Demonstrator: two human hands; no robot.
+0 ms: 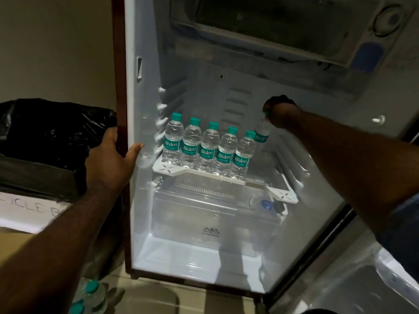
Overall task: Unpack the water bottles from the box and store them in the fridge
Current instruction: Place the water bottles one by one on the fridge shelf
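Observation:
Inside the open fridge (pixel 145 223), several clear water bottles (pixel 205 147) with green caps and green labels stand in a row on the white shelf (pixel 169 169). My right hand (pixel 282 113) reaches in at the right end of the row, shut on the cap end of one more water bottle (pixel 261 134), which hangs tilted just behind the last standing one. My left hand (pixel 111 158) grips the fridge's left front edge. More bottles (pixel 90 295) lie at the bottom left near the floor; the box itself is hardly visible.
A bin with a black bag (pixel 49 137) stands left of the fridge, above a white lettered surface (pixel 27 214). A clear crisper drawer (pixel 210 214) sits under the shelf. The open fridge door (pixel 362 279) is at the lower right. The freezer compartment (pixel 272 26) is overhead.

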